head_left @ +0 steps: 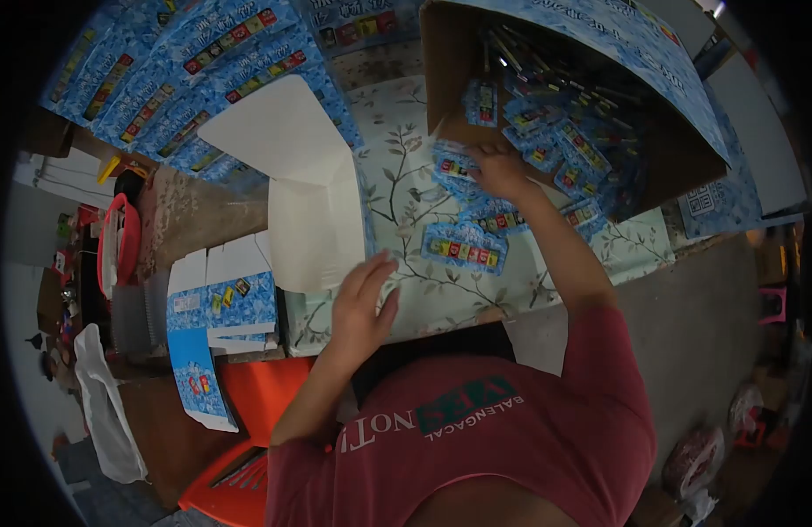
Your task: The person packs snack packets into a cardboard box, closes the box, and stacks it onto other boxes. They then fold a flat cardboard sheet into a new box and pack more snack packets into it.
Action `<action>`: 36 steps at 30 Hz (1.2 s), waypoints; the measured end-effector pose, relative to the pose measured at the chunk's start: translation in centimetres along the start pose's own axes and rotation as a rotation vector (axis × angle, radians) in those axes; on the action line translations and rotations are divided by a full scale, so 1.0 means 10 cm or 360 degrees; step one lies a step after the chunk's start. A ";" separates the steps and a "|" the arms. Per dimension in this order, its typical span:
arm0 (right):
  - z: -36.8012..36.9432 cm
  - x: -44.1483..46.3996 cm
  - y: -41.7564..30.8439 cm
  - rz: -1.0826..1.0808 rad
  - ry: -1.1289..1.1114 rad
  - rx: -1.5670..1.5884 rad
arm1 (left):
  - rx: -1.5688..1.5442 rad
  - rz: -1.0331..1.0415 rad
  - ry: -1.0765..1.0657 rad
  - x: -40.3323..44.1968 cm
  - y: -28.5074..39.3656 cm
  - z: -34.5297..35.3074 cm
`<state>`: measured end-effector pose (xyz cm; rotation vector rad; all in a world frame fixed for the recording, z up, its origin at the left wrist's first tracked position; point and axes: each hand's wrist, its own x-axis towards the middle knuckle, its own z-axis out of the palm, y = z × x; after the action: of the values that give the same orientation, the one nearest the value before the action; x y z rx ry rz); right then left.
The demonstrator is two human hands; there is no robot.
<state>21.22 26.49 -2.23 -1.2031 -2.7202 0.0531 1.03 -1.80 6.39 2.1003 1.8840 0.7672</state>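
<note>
My left hand (364, 303) hovers at the lower right corner of an open white-lined box (314, 224), fingers apart and holding nothing. My right hand (500, 170) is at the mouth of a large cardboard box (445, 79), its fingertips on a blue packet (455, 165). Whether the fingers grip that packet is hard to tell. Another blue packet (464, 248) lies flat on the floral tablecloth (406, 303), with more packets between it and the large box. Inside the large box is a loose heap of blue packets (582, 145).
Stacked blue printed boxes (204, 70) stand at the back left. Flattened blue-and-white cartons (243, 290) lie at the table's left edge, above an orange chair (257, 395). A red basin (118, 241) is farther left.
</note>
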 end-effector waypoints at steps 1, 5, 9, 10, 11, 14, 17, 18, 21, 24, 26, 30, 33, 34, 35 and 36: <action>0.02 -0.10 -0.04 0.0006 -0.0029 -0.0004 | -0.0556 0.0020 -0.0178 0.04 0.06 0.14; -0.10 -0.43 -0.05 0.0135 -0.0003 0.0477 | -0.0112 0.0221 -0.0042 0.45 0.04 0.98; -0.32 -0.75 0.06 0.0474 0.0280 0.1488 | 0.0098 0.0139 -0.0004 0.70 -0.15 1.27; -0.36 -0.84 0.01 0.0474 0.0284 0.1483 | 0.0008 0.0023 -0.0153 0.71 -0.14 1.20; -0.39 -0.95 -0.05 0.0536 0.0279 0.1589 | -0.0080 -0.0091 -0.0302 0.73 -0.14 1.13; -0.39 -1.16 -0.14 0.0611 0.0254 0.1514 | -0.0603 -0.0224 -0.0357 0.54 -0.14 1.00; -0.36 -1.18 -0.28 0.0290 -0.0049 0.1146 | 0.0084 0.0559 0.0289 0.32 -0.03 0.86; -0.39 -1.13 -0.35 -0.0043 -0.0302 0.0933 | 0.0101 0.0548 0.0292 0.32 -0.02 0.84; -0.44 -0.65 -0.51 -0.0006 -0.0667 0.1193 | 0.0195 0.0518 0.0283 0.32 -0.03 0.86; 0.14 -0.13 -0.43 0.0109 0.0003 0.0604 | -0.0170 0.0404 0.0091 0.33 -0.12 1.02; 0.22 0.01 -0.51 0.0097 0.0455 -0.0101 | -0.0310 0.0141 0.0018 0.28 -0.04 1.00; -0.15 0.10 -0.55 0.0164 -0.0266 0.0715 | -0.0495 -0.0045 0.0068 0.20 -0.09 1.03; -0.24 -0.21 -0.39 0.0204 0.0008 0.2186 | -0.0268 0.0121 -0.0013 0.14 -0.18 1.00; -0.36 -0.42 -0.37 0.0330 0.0126 0.2406 | -0.0533 0.0038 0.0074 0.09 -0.18 0.99; -0.44 -0.62 -0.35 0.0455 0.0262 0.2625 | -0.0793 -0.0040 0.0157 0.08 -0.19 0.97; -0.43 -0.84 -0.34 0.0465 0.0276 0.2610 | -0.0807 -0.0025 0.0152 0.11 -0.17 0.93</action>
<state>25.03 17.85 1.16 -0.8248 -1.3516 1.6430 4.38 1.17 -1.95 1.7536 1.5326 1.2099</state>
